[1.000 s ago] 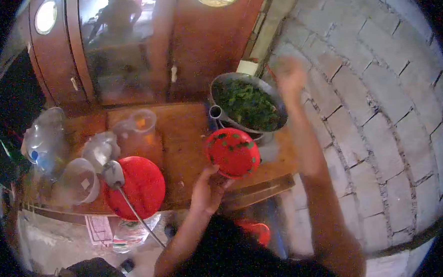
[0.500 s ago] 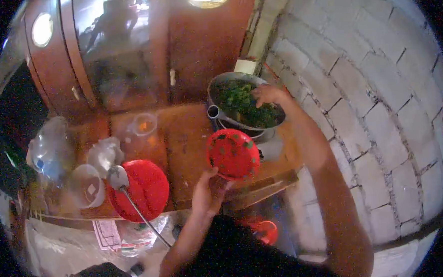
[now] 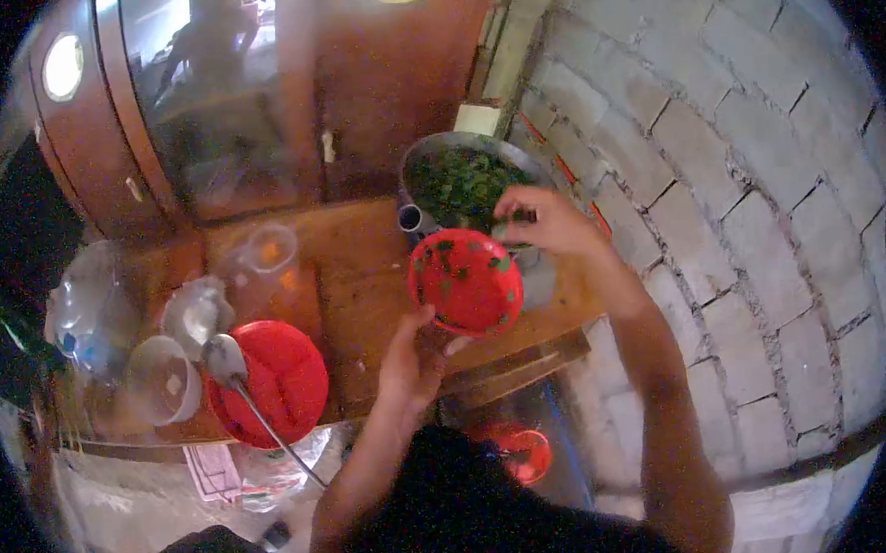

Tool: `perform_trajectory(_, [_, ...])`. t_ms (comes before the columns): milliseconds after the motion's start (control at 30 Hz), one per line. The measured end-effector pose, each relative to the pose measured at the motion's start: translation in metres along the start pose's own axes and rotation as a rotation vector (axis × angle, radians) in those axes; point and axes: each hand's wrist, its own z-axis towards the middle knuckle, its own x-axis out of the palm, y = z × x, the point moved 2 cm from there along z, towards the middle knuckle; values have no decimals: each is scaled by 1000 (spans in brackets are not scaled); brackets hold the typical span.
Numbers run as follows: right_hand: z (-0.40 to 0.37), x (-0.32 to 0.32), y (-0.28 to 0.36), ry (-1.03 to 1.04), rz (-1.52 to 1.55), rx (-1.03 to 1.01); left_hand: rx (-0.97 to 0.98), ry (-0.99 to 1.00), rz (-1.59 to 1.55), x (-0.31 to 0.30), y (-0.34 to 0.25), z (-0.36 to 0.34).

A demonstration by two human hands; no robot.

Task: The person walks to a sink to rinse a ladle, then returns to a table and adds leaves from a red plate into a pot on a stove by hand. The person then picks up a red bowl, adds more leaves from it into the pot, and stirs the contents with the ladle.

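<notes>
My left hand (image 3: pixel 415 363) grips the lower left edge of a red bowl (image 3: pixel 469 290), which is tilted toward me with green leaf pieces stuck to its inside. Just above the bowl's right rim is my right hand (image 3: pixel 550 221), its fingers curved and apart, with nothing clearly visible in them. Behind both hands stands a large metal pot (image 3: pixel 419 158) with a dark, tube-like handle. Chopped green leaves (image 3: pixel 468 180) fill the pot; my right hand and the bowl hide part of its front edge.
On the wooden table (image 3: pixel 363 281), a long-handled ladle (image 3: pixel 271 426) lies across a red basin (image 3: pixel 303 374). Left of it are a translucent tub (image 3: pixel 163 386), a plastic bag (image 3: pixel 196 309) and a clear cup (image 3: pixel 273 247). A block wall (image 3: pixel 731 221) rises close on the right.
My right hand has drawn back from the leaves in the pot to beside the red bowl's rim. The bowl stays in my left hand, slightly higher in view.
</notes>
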Motion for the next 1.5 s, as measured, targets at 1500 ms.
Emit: perform_trajectory(1500, [82, -40, -101, -527, -372, 32, -25, -90, 171, -1, 34, 3])
